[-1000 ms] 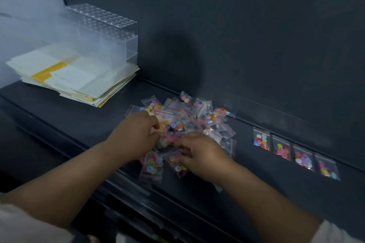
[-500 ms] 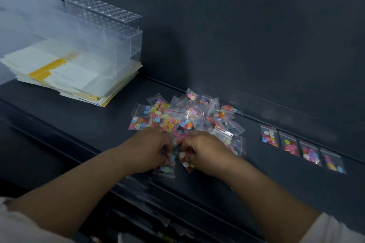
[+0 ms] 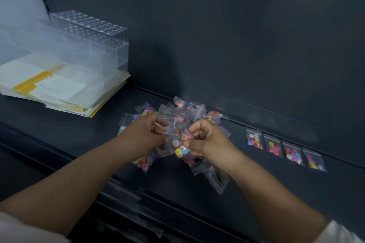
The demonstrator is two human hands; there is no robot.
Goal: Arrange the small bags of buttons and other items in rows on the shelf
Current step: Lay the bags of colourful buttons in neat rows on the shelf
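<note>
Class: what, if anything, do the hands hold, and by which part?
The left hand and right hand pinch a bag of buttons by its opposite side edges.

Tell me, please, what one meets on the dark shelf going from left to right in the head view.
Stack of white and yellow paper sheets → left hand → small clear bag of coloured buttons gripped between both hands → right hand → row of four small clear button bags laid flat.
</note>
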